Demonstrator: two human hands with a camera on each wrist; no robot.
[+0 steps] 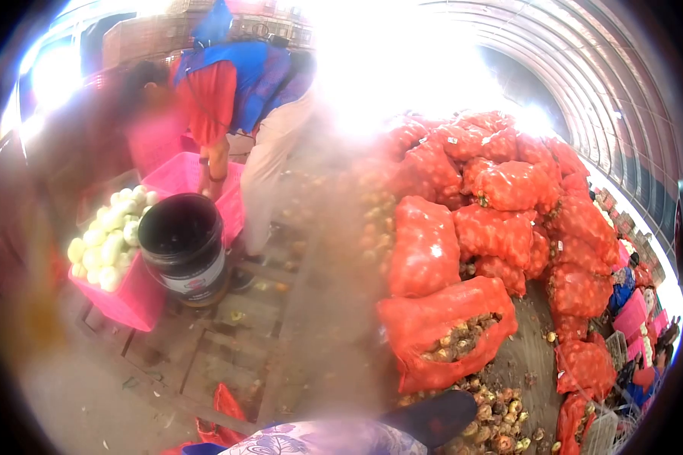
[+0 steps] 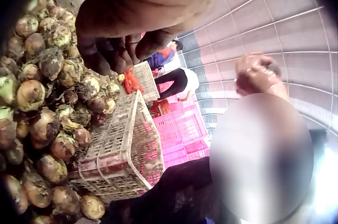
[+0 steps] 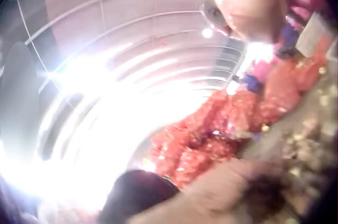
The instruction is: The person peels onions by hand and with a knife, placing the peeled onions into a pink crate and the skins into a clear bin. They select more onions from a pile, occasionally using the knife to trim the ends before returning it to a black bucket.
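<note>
My left hand (image 2: 153,7) hangs over a heap of brown-skinned onions (image 2: 58,124) in the left wrist view. Its dirt-darkened fingers bend loosely downward, with nothing visible between them. Raised against the tunnel wall is my right hand (image 2: 259,73), its fingers bent. The right wrist view has that hand at the top edge, a small dark rounded shape beside it; I cannot tell whether it holds anything. Lower in that view the left hand appears again, blurred. Neither hand is in the head view, where loose onions (image 1: 497,417) lie by my dark boot or shoe (image 1: 440,417).
Red mesh sacks (image 1: 448,326) of onions pile up on the right, one torn or open. Left stand a pink crate (image 1: 121,296) of peeled onions and a black bucket (image 1: 182,246); a person (image 1: 235,91) bends behind them. A dirty pale crate (image 2: 121,150) adjoins the heap.
</note>
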